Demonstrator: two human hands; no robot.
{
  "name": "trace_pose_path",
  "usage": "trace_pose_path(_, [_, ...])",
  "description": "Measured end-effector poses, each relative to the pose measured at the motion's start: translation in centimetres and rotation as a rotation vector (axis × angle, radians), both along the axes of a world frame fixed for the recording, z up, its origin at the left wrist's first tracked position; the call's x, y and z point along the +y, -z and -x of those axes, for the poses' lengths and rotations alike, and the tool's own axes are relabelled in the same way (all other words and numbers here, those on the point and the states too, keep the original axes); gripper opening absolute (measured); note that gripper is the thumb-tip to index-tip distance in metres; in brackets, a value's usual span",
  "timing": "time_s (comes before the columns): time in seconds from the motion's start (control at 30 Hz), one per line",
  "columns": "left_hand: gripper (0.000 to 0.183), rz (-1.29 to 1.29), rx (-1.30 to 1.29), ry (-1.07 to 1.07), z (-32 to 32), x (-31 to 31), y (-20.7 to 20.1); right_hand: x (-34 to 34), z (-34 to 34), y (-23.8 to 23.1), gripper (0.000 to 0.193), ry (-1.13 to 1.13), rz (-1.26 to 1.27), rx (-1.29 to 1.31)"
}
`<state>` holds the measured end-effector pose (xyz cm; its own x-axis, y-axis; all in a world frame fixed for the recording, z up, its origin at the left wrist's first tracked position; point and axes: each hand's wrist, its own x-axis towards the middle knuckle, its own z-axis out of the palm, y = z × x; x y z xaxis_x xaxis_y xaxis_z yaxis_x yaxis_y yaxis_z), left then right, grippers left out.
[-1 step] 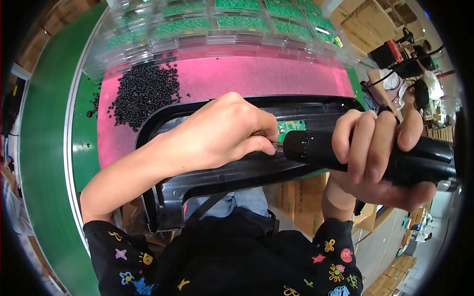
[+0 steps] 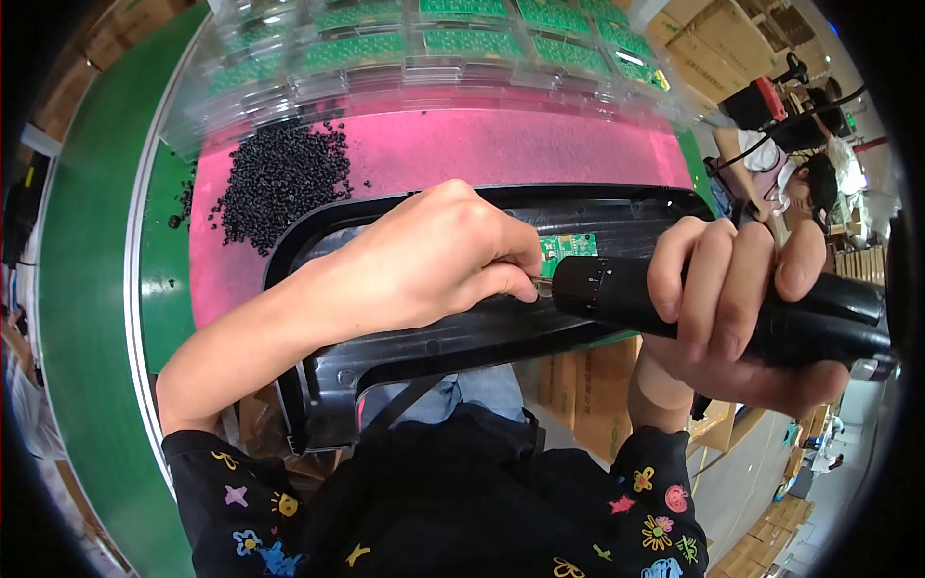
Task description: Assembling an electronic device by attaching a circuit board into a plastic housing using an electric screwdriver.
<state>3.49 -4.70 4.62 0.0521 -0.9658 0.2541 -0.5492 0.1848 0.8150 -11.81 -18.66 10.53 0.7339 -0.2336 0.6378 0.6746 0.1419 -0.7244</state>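
My right hand (image 2: 737,294) wraps round a black electric screwdriver (image 2: 617,284), which lies almost level and points left. Its short metal bit (image 2: 545,286) ends at the fingertips of my left hand (image 2: 434,255). Thumb and forefinger there are pinched together; whatever sits between them is hidden. Just behind the bit, a small green circuit board (image 2: 570,249) shows inside a large black plastic housing (image 2: 434,352). This housing is a shallow shell with raised rims, tilted across the near edge of the table, and my left forearm crosses it.
A pile of small black parts (image 2: 284,178) lies on the pink mat (image 2: 462,140) at the left. Stacked clear trays (image 2: 453,72) with green boards stand along the back. At far right a co-worker (image 2: 761,164) sits. Cardboard boxes (image 2: 602,395) are below the table edge.
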Motion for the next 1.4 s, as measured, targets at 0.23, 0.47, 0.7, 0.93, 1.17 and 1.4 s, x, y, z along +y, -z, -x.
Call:
trace_pose_path(0.23, [0.022, -0.042, 0.057, 0.092, -0.1, -0.2, -0.2, 0.1, 0.2, 0.2, 0.052, -0.043, -0.031, -0.049])
trace_pose_path(0.47, [0.036, -0.136, -0.319, -0.109, 0.4, 0.6, 0.9, -0.6, -0.1, 2.2, 0.059, -0.014, 0.135, 0.183])
trace_pose_path(0.7, [0.028, -0.186, -0.335, -0.132, 0.5, 0.9, 1.0, -0.3, -0.6, 2.7, 0.06, 0.007, 0.112, 0.254])
trace_pose_path(0.93, [0.022, -0.069, -0.324, -0.112, 0.4, 1.1, 1.2, 0.0, -1.8, 2.6, 0.061, -0.083, 0.124, 0.277])
trace_pose_path(1.17, [0.025, -0.131, -0.335, -0.122, 0.6, 1.1, 1.0, 1.1, -1.7, 2.0, 0.059, 0.06, 0.227, 0.429])
trace_pose_path(1.4, [0.026, -0.059, -0.381, -0.181, 1.0, 1.1, 1.3, 0.4, -1.6, 2.4, 0.059, 0.018, 0.119, 0.282])
